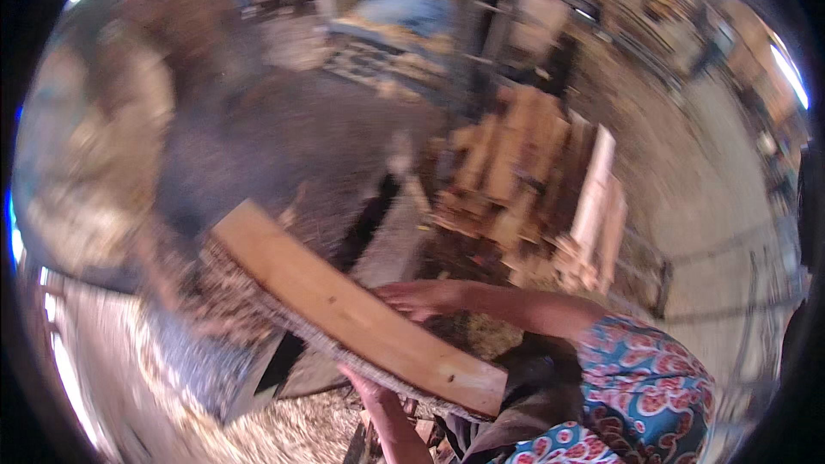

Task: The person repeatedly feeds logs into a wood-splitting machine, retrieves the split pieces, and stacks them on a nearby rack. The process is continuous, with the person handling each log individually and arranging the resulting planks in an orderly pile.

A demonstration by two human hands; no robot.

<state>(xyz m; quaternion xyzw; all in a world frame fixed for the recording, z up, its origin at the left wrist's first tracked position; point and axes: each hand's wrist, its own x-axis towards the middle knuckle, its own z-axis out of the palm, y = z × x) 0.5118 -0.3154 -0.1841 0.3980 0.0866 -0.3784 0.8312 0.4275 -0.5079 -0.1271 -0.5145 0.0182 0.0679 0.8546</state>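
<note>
A long wooden board (361, 316) with rough bark along its lower edge lies slantwise across the front of me, held up off the surfaces behind it. My right hand (422, 298) is at its far long edge, near the middle, with the fingers stretched along it. My left hand (364, 383) is at the bark edge, its fingers partly hidden under the board. The board rests between both hands. Beyond it spreads a dark, blurred flat surface (283, 135).
A pile of cut boards (509, 161) stands to the right of the dark surface. Sawdust and wood scraps (296, 425) lie at the lower left. A metal frame (667, 283) is at the right. A blue thing (406, 6) lies in a framed structure at the back.
</note>
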